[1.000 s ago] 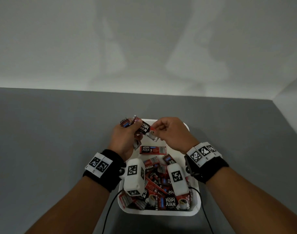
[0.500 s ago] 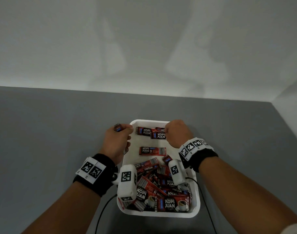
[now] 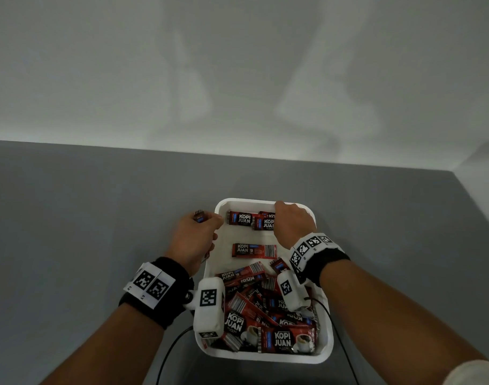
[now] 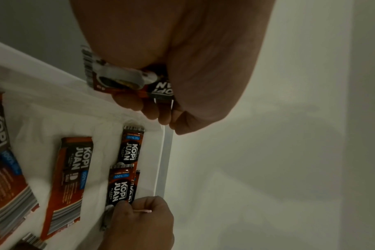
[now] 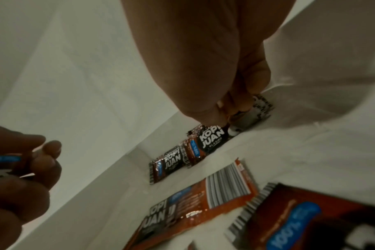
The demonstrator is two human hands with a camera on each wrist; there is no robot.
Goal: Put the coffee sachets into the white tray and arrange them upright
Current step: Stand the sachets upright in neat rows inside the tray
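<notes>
glossy foil-look coffee sachets [image 3: 261, 307] catch the light inside a smooth white plastic tray [image 3: 325, 354], its floor lined with crinkled white paper or cloth. a shiny sachet [image 4: 126, 84] sits between the left hand's [image 3: 193, 240] fingers. the matt grey tabletop [image 3: 85, 218] spreads beyond the fingertips.

A bare staged recording corner rather than a lived-in room: a plain grey tabletop [image 3: 71, 232] meets blank white walls [image 3: 237, 79]. Both wrists wear black bands [image 3: 165, 290] with printed square markers and small white cameras [image 3: 208, 307] trailing cables.
</notes>
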